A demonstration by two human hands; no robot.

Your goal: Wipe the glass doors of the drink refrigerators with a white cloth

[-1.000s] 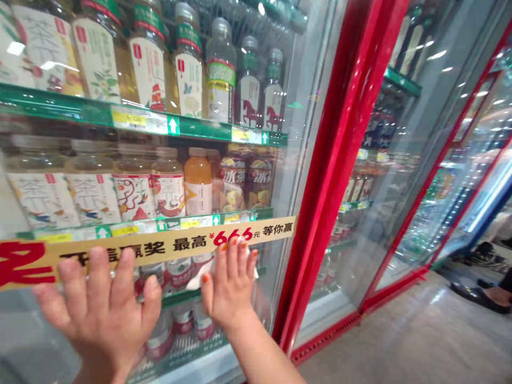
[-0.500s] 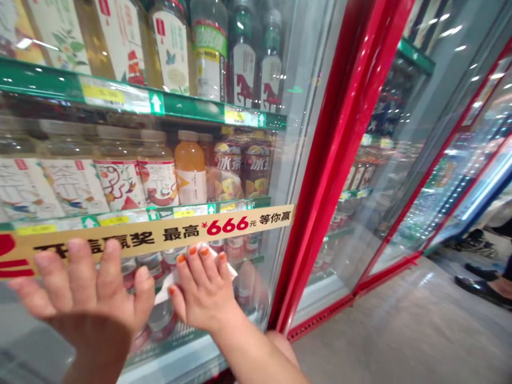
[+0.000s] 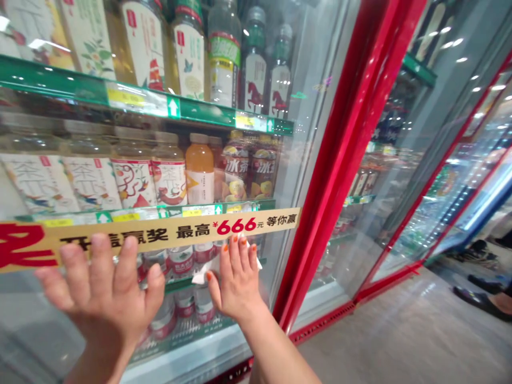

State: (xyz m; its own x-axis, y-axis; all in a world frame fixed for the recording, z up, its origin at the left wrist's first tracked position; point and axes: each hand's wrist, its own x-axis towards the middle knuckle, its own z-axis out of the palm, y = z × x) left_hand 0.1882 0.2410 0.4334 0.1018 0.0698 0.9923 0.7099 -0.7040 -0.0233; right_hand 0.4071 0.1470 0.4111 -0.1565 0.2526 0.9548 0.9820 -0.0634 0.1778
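pressing fridge glass (image 3: 304, 160), left hand (image 3: 102, 290) flat, right (image 3: 236, 282) on cloth (image 3: 202, 277), perhaps

From where I stand, the person's two bare hands are up against the glass door (image 3: 308, 133) of a drinks cooler. The left hand (image 3: 100, 296) is pressed flat to the pane, fingers spread wide, its fingertips overlapping the lower edge of a tan sticker strip (image 3: 160, 237) stuck across the glass. Just to its right, well apart from it, the right hand (image 3: 236, 285), nails painted orange, pins a crumpled white cloth (image 3: 204, 273) to the glass. The cloth pokes out beside the fingers and above them, and the fingertips reach up to the strip's lower edge.
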